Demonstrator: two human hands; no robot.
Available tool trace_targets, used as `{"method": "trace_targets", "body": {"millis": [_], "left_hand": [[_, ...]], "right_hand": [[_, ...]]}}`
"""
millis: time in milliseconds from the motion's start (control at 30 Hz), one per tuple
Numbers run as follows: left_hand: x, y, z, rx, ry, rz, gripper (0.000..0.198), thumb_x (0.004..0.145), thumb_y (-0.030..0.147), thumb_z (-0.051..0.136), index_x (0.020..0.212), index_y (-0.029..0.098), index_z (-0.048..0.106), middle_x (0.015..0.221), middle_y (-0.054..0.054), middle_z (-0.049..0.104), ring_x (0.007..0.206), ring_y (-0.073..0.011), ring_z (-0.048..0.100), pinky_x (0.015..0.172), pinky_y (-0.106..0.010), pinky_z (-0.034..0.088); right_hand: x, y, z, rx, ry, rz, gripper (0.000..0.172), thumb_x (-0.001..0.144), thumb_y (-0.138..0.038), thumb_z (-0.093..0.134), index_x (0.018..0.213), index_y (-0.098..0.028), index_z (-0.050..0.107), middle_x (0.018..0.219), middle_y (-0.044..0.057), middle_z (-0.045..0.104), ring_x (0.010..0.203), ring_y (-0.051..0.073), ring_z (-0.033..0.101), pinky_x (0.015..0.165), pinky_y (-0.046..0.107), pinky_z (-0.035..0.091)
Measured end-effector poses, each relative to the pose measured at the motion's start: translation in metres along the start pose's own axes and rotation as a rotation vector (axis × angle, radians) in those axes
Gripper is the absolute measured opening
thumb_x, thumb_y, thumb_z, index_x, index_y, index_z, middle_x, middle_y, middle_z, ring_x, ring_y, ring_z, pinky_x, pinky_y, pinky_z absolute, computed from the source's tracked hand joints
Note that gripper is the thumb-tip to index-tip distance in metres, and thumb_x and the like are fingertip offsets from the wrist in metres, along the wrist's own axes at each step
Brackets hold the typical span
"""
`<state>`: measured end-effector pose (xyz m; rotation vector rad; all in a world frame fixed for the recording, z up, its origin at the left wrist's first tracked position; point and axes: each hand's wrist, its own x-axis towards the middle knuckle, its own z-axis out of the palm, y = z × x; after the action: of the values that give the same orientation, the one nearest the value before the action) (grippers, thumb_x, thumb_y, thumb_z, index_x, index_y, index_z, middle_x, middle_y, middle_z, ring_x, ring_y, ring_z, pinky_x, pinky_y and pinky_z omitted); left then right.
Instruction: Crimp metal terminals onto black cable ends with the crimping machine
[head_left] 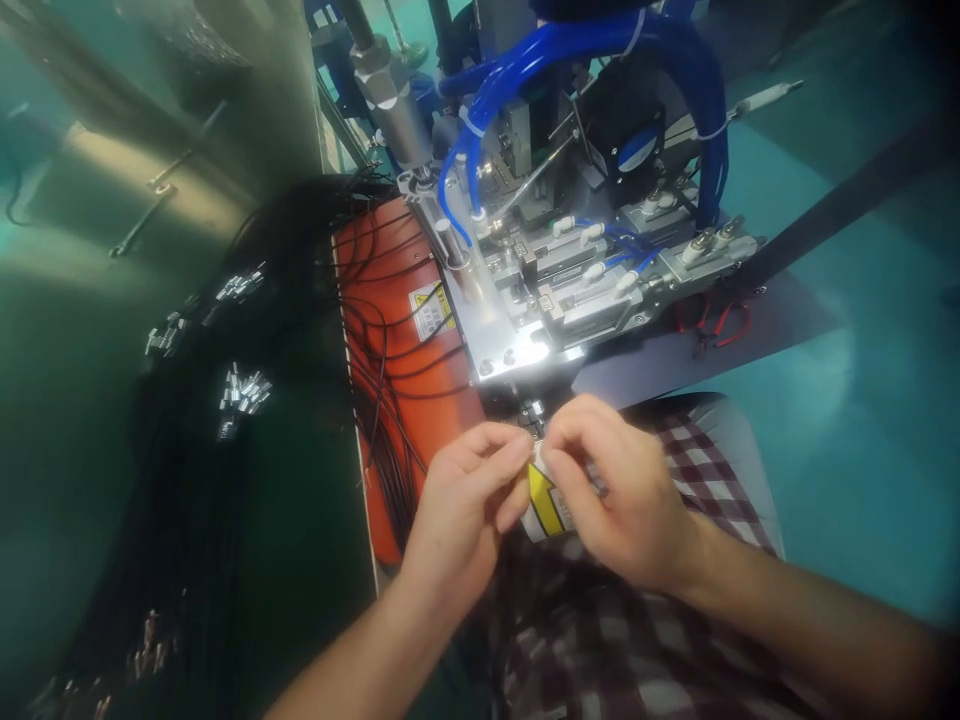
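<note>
In the lower middle of the frame, the left hand [469, 490] and right hand [626, 490] nearly meet, each curled with thumb and forefinger brought together; whether either pinches anything cannot be told. A small, silvery metal piece [533, 410] lies just beyond their fingertips, below the glossy silver metal plate [499, 365] at centre. Behind the fingers shows a white label with a yellow band [547, 505]. Left of centre, thin black cables [386, 475] cross an orange-red panel [442, 400].
</note>
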<state>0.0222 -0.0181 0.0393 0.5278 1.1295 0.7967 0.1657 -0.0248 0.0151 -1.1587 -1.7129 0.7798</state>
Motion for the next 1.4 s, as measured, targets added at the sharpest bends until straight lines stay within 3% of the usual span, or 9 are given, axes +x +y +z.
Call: {"method": "trace_targets", "body": {"millis": [133, 233, 300, 367, 767, 900, 1133, 1300, 1400], "left_hand": [[-0.002, 0.002, -0.001, 0.079, 0.012, 0.064, 0.016, 0.078, 0.027, 0.072, 0.076, 0.015, 0.062, 0.048, 0.007, 0.046, 0.038, -0.0015, 0.03, 0.043, -0.017, 0.024], [-0.001, 0.002, -0.003, 0.157, -0.003, 0.067, 0.016, 0.076, 0.027, 0.074, 0.083, 0.016, 0.065, 0.058, 0.004, 0.054, 0.04, -0.0024, 0.037, 0.043, -0.017, 0.027], [0.0, 0.001, -0.004, 0.196, -0.025, 0.053, 0.017, 0.077, 0.028, 0.074, 0.086, 0.016, 0.066, 0.051, 0.005, 0.05, 0.041, -0.004, 0.038, 0.042, -0.017, 0.029], [0.002, 0.001, -0.006, 0.22, -0.022, 0.043, 0.017, 0.077, 0.03, 0.074, 0.082, 0.016, 0.066, 0.044, 0.007, 0.044, 0.04, -0.0046, 0.037, 0.041, -0.017, 0.028], [0.003, -0.004, -0.004, 0.277, 0.083, 0.054, 0.018, 0.079, 0.028, 0.07, 0.07, 0.015, 0.062, 0.042, 0.008, 0.041, 0.038, -0.0032, 0.03, 0.042, -0.018, 0.025], [0.005, -0.002, -0.005, 0.222, 0.104, 0.025, 0.018, 0.077, 0.027, 0.069, 0.067, 0.015, 0.059, 0.04, 0.009, 0.039, 0.036, -0.0023, 0.026, 0.04, -0.017, 0.024], [0.006, 0.0, -0.006, 0.197, 0.09, -0.01, 0.02, 0.078, 0.029, 0.069, 0.067, 0.015, 0.059, 0.04, 0.009, 0.036, 0.037, -0.0017, 0.024, 0.039, -0.015, 0.021], [0.006, -0.001, -0.006, 0.224, 0.084, 0.002, 0.023, 0.076, 0.032, 0.071, 0.067, 0.015, 0.059, 0.043, 0.009, 0.037, 0.038, -0.0017, 0.024, 0.038, -0.014, 0.024], [0.007, 0.0, -0.006, 0.254, 0.128, -0.011, 0.022, 0.077, 0.034, 0.071, 0.068, 0.017, 0.06, 0.043, 0.01, 0.032, 0.037, -0.0019, 0.021, 0.037, -0.014, 0.029]], "right_hand": [[0.002, -0.001, -0.006, 0.19, -0.112, 0.314, 0.015, 0.092, -0.016, 0.048, 0.078, -0.019, 0.051, 0.072, -0.001, 0.054, 0.061, 0.011, 0.051, 0.059, 0.025, 0.041], [0.003, 0.0, -0.01, 0.203, -0.104, 0.334, 0.012, 0.09, -0.018, 0.051, 0.079, -0.019, 0.054, 0.072, -0.002, 0.055, 0.063, 0.011, 0.052, 0.059, 0.025, 0.041], [0.003, 0.002, -0.012, 0.189, -0.099, 0.343, 0.012, 0.09, -0.018, 0.052, 0.078, -0.019, 0.055, 0.073, -0.002, 0.055, 0.063, 0.012, 0.052, 0.058, 0.025, 0.041], [0.004, 0.004, -0.013, 0.18, -0.114, 0.361, 0.012, 0.089, -0.018, 0.052, 0.077, -0.019, 0.056, 0.072, -0.002, 0.055, 0.064, 0.012, 0.052, 0.058, 0.025, 0.04], [0.008, 0.002, -0.013, 0.3, -0.205, 0.578, 0.013, 0.088, -0.024, 0.054, 0.076, -0.019, 0.057, 0.066, -0.003, 0.054, 0.058, 0.011, 0.047, 0.051, 0.024, 0.037], [0.014, 0.003, -0.013, 0.442, -0.221, 0.711, 0.014, 0.087, -0.027, 0.055, 0.077, -0.017, 0.059, 0.052, -0.007, 0.044, 0.045, 0.008, 0.038, 0.041, 0.02, 0.03], [0.019, 0.006, -0.012, 0.379, -0.201, 0.659, 0.018, 0.086, -0.031, 0.059, 0.075, -0.017, 0.063, 0.052, -0.006, 0.044, 0.045, 0.007, 0.035, 0.039, 0.019, 0.028], [0.017, 0.007, -0.003, 0.291, -0.17, 0.555, 0.014, 0.084, -0.027, 0.06, 0.075, -0.017, 0.063, 0.07, 0.002, 0.06, 0.061, 0.013, 0.053, 0.052, 0.023, 0.042], [0.016, 0.007, 0.001, 0.266, -0.11, 0.491, 0.012, 0.086, -0.025, 0.058, 0.076, -0.018, 0.061, 0.072, 0.002, 0.061, 0.062, 0.013, 0.055, 0.055, 0.024, 0.044]]}}
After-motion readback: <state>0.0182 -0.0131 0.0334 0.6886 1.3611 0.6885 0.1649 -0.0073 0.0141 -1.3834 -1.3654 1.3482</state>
